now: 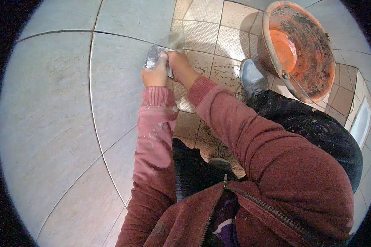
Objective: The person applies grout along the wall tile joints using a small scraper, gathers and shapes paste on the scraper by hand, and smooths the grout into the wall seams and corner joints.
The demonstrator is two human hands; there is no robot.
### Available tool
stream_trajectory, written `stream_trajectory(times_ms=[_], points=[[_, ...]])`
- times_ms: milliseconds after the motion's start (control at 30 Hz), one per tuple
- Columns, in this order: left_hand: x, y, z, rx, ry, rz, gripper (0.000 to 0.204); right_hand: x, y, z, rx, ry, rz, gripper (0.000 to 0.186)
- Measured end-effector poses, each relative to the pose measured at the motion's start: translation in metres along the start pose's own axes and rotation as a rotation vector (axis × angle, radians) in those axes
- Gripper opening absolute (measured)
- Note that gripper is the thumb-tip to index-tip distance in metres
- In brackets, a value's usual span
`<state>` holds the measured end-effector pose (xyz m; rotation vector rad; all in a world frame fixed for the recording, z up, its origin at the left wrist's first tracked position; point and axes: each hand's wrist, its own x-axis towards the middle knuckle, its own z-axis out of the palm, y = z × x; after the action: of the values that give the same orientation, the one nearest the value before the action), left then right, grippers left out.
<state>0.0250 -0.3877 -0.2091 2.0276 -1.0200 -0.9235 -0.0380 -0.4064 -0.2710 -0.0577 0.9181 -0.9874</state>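
While both hands are close together near the top of the view, the large grey tiles (53,94) fill the whole left side, and their surface is smooth-looking, with faint cloudy marks. Between them run thin joints; one long joint (90,78) is whitish and appears curved, whereas the crossing one above it looks dark. To the right begins the area of small beige tiles (198,39), of which some have a fine dotted pattern, and bright patches of light and soft shadows lie over it. Brown wet-looking spots (202,71) are scattered there, just beside the right wrist. At the border of these two surfaces is a flat metal plate (153,57), shiny and smeared. The left hand (154,77) is closed on its lower edge with the thumb up, and the right hand (179,66) is curled on its right side, touching the left (most of the fingers are hidden, so I cannot tell exactly how they grip). Pale smears mark the left sleeve (154,136). In the upper right there is an orange bucket (286,51), dirty inside, with a thin wire handle; near it rests a grey shoe (253,78). At the far right, a white oblong shape (361,119) stands against pale tiles; what it is, I cannot tell.
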Motion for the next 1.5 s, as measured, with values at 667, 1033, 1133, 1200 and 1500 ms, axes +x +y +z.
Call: stream_trajectory(times_ms=[667,1033,1133,1200,1500], points=[[0.000,-0.002,-0.005,0.370,0.193,0.242,0.032,0.006,0.009,0.012,-0.029,0.023,-0.103,0.023],[0.028,-0.010,0.001,0.287,0.029,0.282,0.025,0.017,-0.004,0.006,-0.468,0.224,-0.134,0.028],[0.026,-0.010,-0.003,0.268,0.051,0.297,0.027,0.029,0.007,0.006,-0.605,0.268,-0.337,0.039],[0.023,-0.009,-0.006,0.278,0.069,0.378,0.030,0.044,0.017,0.007,-0.600,0.231,-0.239,0.052],[0.014,-0.005,-0.014,0.037,0.056,0.439,0.033,0.065,0.051,0.007,-0.560,0.393,-0.480,0.024]])
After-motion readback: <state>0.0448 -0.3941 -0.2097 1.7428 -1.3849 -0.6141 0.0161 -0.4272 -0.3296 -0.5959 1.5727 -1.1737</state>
